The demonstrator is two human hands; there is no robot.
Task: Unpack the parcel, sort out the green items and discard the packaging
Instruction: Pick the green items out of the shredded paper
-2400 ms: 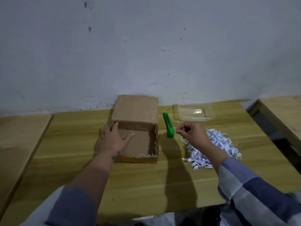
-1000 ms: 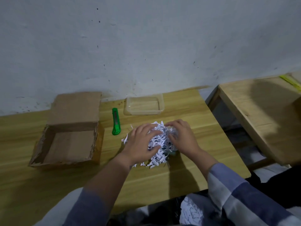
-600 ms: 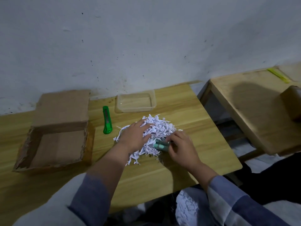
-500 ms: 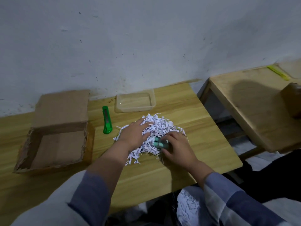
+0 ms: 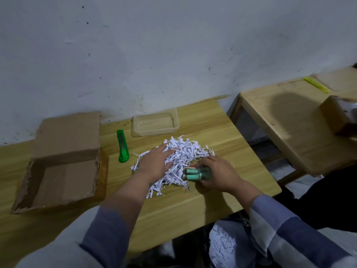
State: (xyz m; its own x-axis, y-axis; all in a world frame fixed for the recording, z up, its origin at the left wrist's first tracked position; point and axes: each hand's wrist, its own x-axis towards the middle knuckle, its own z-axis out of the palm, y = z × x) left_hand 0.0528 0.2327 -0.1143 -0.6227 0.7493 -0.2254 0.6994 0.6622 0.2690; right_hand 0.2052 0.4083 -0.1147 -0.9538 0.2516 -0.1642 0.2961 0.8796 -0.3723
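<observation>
Right hand (image 5: 218, 175) grips green cylinders (image 5: 195, 174), seemingly batteries.

- A green utility knife (image 5: 122, 146) lies flat on the bench (image 5: 222, 124), toward its back edge, its length running roughly front to back.
- A second bench (image 5: 286, 120) stands to the right, apart from the first across a gap.
- On the second bench, a yellow-green stick-like thing (image 5: 316, 85) lies near its back edge; too small to tell what it is.
- A brown box (image 5: 335, 115) sits at that bench's right side, cut off by the picture's edge.
- A pale, speckled wall (image 5: 154, 55) rises behind both benches.
</observation>
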